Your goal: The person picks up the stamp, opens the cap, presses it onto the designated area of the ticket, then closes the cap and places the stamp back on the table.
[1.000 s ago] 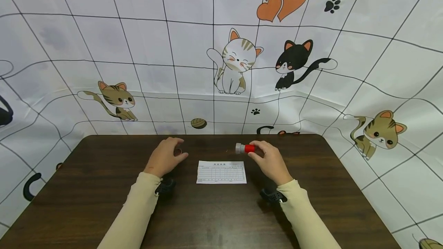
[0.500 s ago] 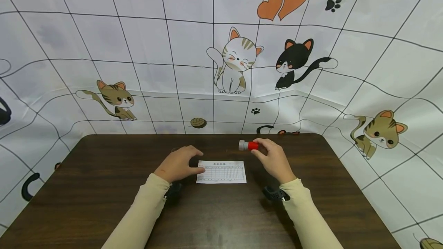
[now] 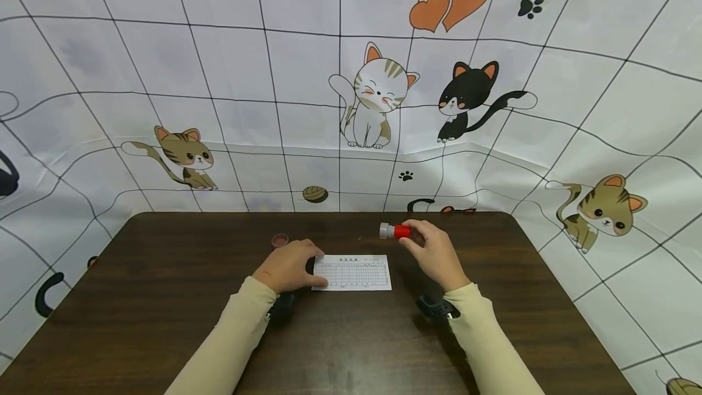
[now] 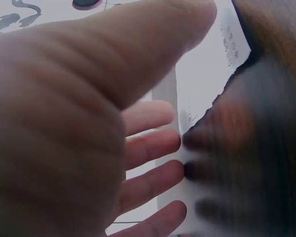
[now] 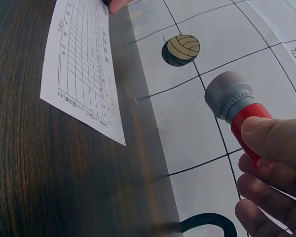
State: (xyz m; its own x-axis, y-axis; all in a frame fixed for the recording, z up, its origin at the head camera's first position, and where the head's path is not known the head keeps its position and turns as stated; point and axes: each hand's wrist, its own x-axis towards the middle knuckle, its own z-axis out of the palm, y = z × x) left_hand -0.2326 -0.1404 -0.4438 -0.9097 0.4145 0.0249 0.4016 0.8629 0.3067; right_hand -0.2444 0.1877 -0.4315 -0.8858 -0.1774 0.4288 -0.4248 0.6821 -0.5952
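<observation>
A printed paper form (image 3: 353, 272) with a ruled table lies flat on the brown table (image 3: 351, 340). My left hand (image 3: 289, 266) rests at its left edge, thumb near the lower corner and index finger near the upper one. In the left wrist view those fingers (image 4: 150, 148) are spread and fairly straight. Off the table, right of and beyond the form, my right hand (image 3: 436, 256) pinches the red handle of a small stamp (image 5: 230, 96) between thumb and fingers. Its round grey head points left. A small round reddish container (image 3: 280, 240), like an ink pad, sits behind my left hand.
A white cloth backdrop (image 3: 307, 120) with grid lines and printed cats hangs along the table's far edge and both sides. Each wrist wears a black strap (image 3: 436, 307). A tiny speck lies on the table beyond the form.
My left hand has moved right and toward me, from beside the round container to the form's left edge, uncovering the container. My right hand with the stamp has shifted slightly right.
</observation>
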